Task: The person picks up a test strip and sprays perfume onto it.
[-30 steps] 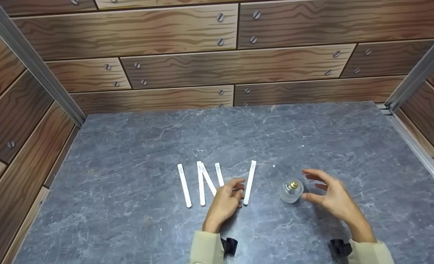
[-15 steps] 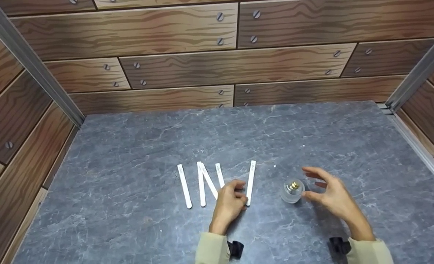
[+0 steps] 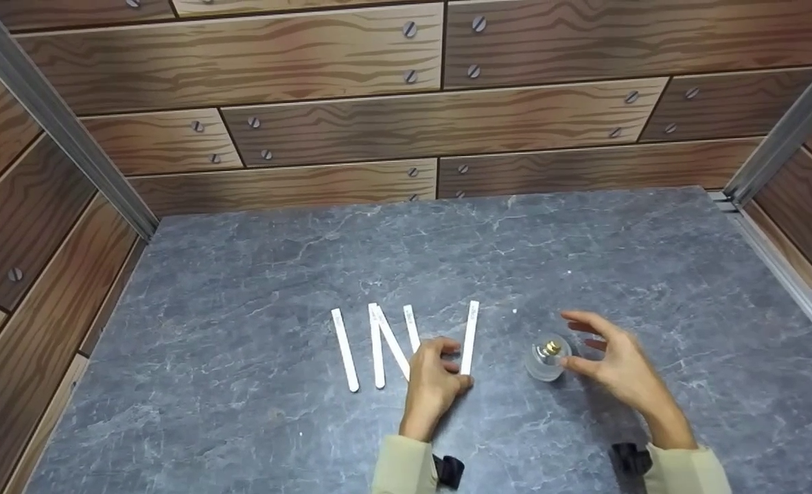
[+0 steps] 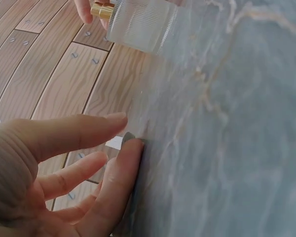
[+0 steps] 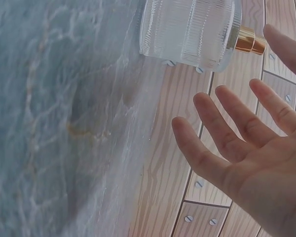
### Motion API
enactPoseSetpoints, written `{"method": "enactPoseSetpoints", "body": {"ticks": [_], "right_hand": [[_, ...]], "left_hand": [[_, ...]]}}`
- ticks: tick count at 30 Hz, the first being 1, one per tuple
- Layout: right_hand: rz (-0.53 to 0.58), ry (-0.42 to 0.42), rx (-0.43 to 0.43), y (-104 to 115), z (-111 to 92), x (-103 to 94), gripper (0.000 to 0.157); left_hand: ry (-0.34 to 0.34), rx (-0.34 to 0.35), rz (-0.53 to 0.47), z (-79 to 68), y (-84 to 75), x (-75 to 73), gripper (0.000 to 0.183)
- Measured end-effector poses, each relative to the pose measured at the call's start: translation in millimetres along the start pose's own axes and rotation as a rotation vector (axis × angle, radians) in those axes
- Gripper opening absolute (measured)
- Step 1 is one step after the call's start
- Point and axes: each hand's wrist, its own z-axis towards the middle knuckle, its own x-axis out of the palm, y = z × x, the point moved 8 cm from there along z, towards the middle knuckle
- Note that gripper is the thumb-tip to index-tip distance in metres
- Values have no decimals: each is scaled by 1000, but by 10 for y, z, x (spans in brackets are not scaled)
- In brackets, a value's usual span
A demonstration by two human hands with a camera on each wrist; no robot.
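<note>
Several flat white strips, each with small dark print at its far end, lie on the grey marbled table. My left hand (image 3: pixel 434 381) is at the near end of the rightmost strip (image 3: pixel 470 336), its thumb over that end in the head view. In the left wrist view the strip's rounded tip (image 4: pixel 129 137) shows between thumb and a finger, with a gap still visible. A ribbed clear glass bottle (image 3: pixel 544 362) with a gold-coloured neck (image 5: pixel 250 40) stands upright to the right. Beside it my right hand (image 3: pixel 615 357) is spread; whether its thumb touches the bottle I cannot tell.
Left of my left hand are the other strips: a separate one (image 3: pixel 346 350), two crossing at their far ends (image 3: pixel 378 350), and one (image 3: pixel 411 326) partly hidden by the hand. Wood-patterned panels (image 3: pixel 337 123) and metal corner posts (image 3: pixel 69 123) surround the table (image 3: pixel 241 274).
My left hand has moved right, its thumb now over the near end of the rightmost strip. My right hand has shifted slightly left, towards the bottle.
</note>
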Motion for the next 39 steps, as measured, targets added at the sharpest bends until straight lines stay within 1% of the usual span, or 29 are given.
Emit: {"method": "enactPoseSetpoints", "body": {"ticks": [5, 9, 15, 23, 26, 29, 33, 36, 39], "right_hand": [[28, 18, 25, -45, -10, 16, 63], [23, 18, 36, -76, -17, 18, 64], [27, 11, 27, -69, -13, 15, 63], [30, 3, 11, -46, -11, 21, 62], [34, 0, 10, -38, -5, 21, 62], [34, 5, 15, -45, -9, 27, 62], [24, 10, 20, -56, -15, 31, 63], [26, 2, 15, -46, -9, 19, 63], [35, -6, 7, -32, 1, 6, 62]], "left_hand": [[-18, 7, -10, -15, 14, -3, 45], [-31, 6, -7, -22, 19, -11, 43], [-57, 14, 3, -18, -3, -53, 40], [-72, 11, -8, -21, -25, -77, 38], [-72, 10, -27, -20, -28, -85, 38], [-66, -5, -46, -20, -22, -91, 39], [-53, -25, -38, -21, -14, -88, 39], [-49, -18, -29, -13, -18, -82, 39], [-50, 10, -7, -6, -38, -79, 38]]}}
